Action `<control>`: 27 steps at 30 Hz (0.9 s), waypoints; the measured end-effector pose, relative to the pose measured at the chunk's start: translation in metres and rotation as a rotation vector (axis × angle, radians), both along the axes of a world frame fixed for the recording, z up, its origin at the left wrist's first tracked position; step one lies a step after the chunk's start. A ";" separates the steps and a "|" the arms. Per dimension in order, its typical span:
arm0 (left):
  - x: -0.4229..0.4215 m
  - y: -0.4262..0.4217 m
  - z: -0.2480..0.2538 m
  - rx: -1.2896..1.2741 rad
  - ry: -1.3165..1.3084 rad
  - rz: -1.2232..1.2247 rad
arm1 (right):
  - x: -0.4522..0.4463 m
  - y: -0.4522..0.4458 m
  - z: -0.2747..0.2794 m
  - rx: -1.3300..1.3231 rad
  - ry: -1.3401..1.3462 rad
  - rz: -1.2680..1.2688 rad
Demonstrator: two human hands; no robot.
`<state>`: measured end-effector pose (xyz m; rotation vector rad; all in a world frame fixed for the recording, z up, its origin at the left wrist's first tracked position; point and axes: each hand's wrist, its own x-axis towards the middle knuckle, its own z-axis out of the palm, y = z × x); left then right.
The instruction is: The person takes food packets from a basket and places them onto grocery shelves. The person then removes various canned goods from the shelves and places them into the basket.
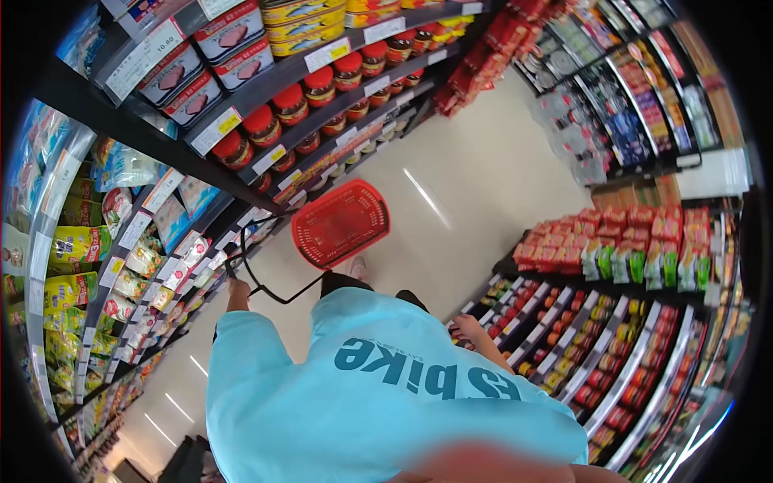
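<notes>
My left hand (237,288) is closed on the black handle of a red plastic shopping basket (341,224). The basket hangs tilted ahead of my body, beside the left shelves, and I make out nothing inside it. My right hand (465,326) is low at my right side, fingers loosely bent and slightly apart, nothing visible in them. It is nearest to a shelf of small jars and cans (564,338). My light blue shirt (386,362) with dark lettering fills the lower middle.
Shelves with bagged goods (76,244) stand on the left; red-lidded jars (290,104) and tins line the upper left. Red packets (620,233) are stacked at the right. Bottles (576,129) stand beyond the pale floor (475,173). A blurred reddish shape (483,465) is at the bottom edge.
</notes>
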<state>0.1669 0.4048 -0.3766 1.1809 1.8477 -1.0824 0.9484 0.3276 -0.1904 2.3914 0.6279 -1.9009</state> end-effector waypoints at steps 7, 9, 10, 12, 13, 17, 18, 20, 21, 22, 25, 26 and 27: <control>0.053 0.028 0.018 0.459 -0.045 1.029 | 0.024 0.114 0.008 0.051 -0.030 0.094; 0.044 0.017 -0.033 0.442 -0.002 0.747 | 0.033 0.147 0.000 0.077 -0.008 0.129; 0.055 0.020 -0.011 0.440 0.005 0.759 | 0.034 0.163 -0.002 0.102 0.017 0.150; 0.080 0.023 0.035 0.490 0.009 0.734 | 0.041 0.194 -0.008 0.104 0.013 0.207; 0.086 0.021 0.040 0.492 0.024 0.749 | 0.045 0.210 -0.014 0.096 0.016 0.252; 0.117 0.008 0.063 0.661 -0.070 0.817 | 0.060 0.269 -0.030 0.055 0.047 0.388; 0.131 0.005 0.066 0.683 -0.058 0.812 | 0.065 0.289 -0.033 0.022 0.044 0.418; 0.168 -0.011 0.065 0.731 -0.026 0.820 | 0.075 0.324 -0.037 0.013 0.071 0.494; 0.183 -0.020 0.070 0.768 -0.009 0.791 | 0.076 0.338 -0.040 -0.002 0.095 0.531; 0.203 -0.024 0.080 0.665 -0.058 0.857 | 0.081 0.352 -0.048 -0.007 0.118 0.557; 0.278 -0.039 0.113 0.609 -0.208 0.703 | 0.090 0.404 -0.059 0.027 0.163 0.697; 0.285 -0.071 0.072 0.659 -0.231 0.470 | 0.090 0.423 -0.068 0.026 0.186 0.719; 0.304 -0.087 0.067 0.700 -0.227 0.451 | 0.094 0.443 -0.084 0.025 0.225 0.763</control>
